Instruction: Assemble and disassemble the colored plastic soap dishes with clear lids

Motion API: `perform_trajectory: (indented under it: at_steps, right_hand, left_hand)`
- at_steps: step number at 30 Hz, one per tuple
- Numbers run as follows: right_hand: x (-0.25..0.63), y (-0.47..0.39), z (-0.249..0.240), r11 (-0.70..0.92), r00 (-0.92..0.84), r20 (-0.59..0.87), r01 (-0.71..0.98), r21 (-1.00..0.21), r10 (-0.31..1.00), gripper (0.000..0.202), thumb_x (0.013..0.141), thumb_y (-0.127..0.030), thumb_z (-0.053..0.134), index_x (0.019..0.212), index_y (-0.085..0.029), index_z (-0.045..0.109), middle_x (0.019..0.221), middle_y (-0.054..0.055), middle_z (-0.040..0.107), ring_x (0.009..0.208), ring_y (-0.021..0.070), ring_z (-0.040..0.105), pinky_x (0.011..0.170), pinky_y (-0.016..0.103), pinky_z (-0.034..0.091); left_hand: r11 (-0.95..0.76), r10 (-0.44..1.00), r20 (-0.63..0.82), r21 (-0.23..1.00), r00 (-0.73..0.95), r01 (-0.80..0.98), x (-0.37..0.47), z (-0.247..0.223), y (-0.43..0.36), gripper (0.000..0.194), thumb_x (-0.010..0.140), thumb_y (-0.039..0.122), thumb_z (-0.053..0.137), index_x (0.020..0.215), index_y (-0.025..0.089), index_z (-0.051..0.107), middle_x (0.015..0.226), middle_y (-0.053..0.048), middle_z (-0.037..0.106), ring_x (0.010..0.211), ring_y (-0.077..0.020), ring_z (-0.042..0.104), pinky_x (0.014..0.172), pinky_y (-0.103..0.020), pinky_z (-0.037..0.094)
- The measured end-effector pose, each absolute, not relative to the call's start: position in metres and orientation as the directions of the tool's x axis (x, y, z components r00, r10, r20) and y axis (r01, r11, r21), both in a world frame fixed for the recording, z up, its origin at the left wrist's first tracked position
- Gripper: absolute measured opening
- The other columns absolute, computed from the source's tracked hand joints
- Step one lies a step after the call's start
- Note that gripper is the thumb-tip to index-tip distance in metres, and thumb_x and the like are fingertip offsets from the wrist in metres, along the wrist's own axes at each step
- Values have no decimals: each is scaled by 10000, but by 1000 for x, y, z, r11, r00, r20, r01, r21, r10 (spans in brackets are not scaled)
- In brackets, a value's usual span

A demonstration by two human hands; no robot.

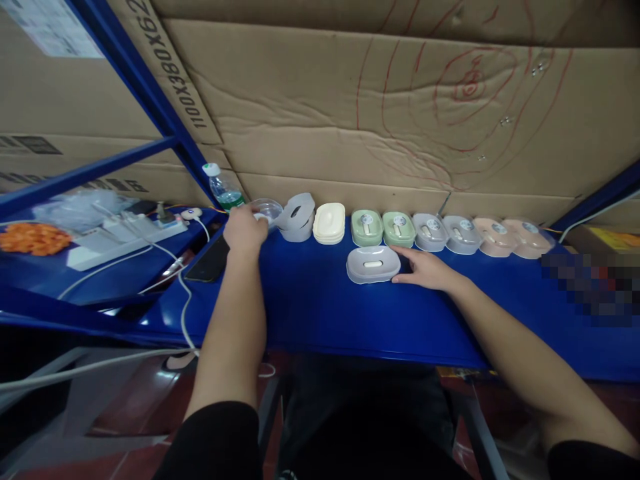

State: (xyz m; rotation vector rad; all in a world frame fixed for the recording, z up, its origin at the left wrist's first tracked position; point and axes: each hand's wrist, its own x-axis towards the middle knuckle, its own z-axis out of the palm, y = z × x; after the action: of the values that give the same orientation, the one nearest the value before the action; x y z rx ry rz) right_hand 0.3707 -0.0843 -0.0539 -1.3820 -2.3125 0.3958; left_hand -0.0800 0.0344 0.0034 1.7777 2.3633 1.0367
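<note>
A grey soap dish (356, 272) with a white bar in its middle sits on the blue table. My right hand (425, 268) grips its right end, thumb at the near side and a finger at the far side. Farther left, my left hand (246, 228) is curled at the clear plastic lid (270, 208), its fingertips partly hidden. Beside that lid stand stacked grey dish parts (297, 223) and a stack of cream dish parts (330, 225). A row of lidded dishes continues rightward: green (367, 229), grey (430, 233) and pink (495, 238).
A water bottle (223, 187) and a dark phone (210, 261) are by my left hand. On the left surface lie a white power strip (125, 241), cables and orange pieces (34, 238). A cardboard wall (310, 133) rises behind the blue table (320, 313).
</note>
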Motion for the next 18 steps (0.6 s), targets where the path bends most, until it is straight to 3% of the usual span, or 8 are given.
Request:
perform_trajectory:
  at_steps: [3,7,13,18]
  right_hand:
    - [371,-84,-54,434,-412,150,790,-433,899,950,834,-650,820,1637,-265,487,1420,131,736,1273,418,711,1026,589,594]
    - [371,-84,-55,437,-409,159,796,-418,898,960,832,-668,811,1642,-271,481,1463,131,710,1296,421,698,1046,579,584]
    - [370,-84,-53,430,-411,138,800,-420,901,973,834,-663,815,1645,-248,473,1452,146,715,1290,427,699,1042,578,579]
    - [370,-84,-52,427,-415,127,796,-428,901,984,837,-681,804,1651,-244,465,1353,144,764,1277,421,704,1034,576,579]
  left_hand:
    - [266,921,167,386,-350,883,-86,4,34,361,816,197,785,1177,198,763,1388,-200,688,1260,-425,683,1074,-569,545]
    - [334,918,85,358,-386,872,-82,5,34,252,838,200,759,1087,201,798,1297,-191,751,1254,-422,694,1050,-559,564]
    - [347,897,130,383,-422,856,-81,4,33,208,903,245,690,1068,179,798,1263,-207,760,1232,-419,699,1037,-557,562]
    - [287,897,205,402,-392,869,-81,0,35,258,924,234,648,1155,223,763,1305,-149,752,1260,-385,682,1050,-510,548]
